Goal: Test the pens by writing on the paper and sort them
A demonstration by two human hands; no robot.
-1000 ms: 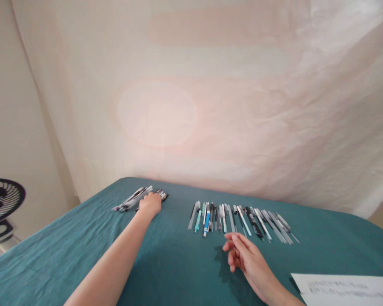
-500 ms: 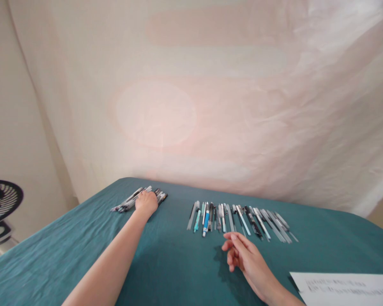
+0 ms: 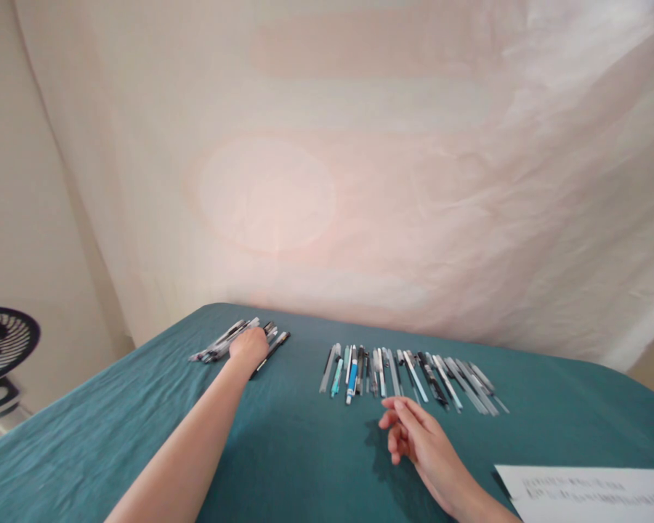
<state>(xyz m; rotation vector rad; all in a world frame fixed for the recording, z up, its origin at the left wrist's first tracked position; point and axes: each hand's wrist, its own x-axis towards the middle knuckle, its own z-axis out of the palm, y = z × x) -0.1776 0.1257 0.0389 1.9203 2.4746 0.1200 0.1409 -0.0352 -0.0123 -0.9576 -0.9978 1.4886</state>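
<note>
Stretched far left, with left hand laid knuckles-up on the pen pile, grip impossible to tell, one black pen slanting just right of it; nearer, just short of the pen row, right hand half-curled, empty.

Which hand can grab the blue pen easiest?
Probably the right hand: it hovers just before the row of pens, near the blue pen. The left hand rests on the separate pile of pens, farther away.

- Tabletop: matt teal cloth, faintly creased.
- Pens: smooth, glossy plastic.
- Sheet: matt white paper.
- Backdrop: wrinkled pale cloth.
</note>
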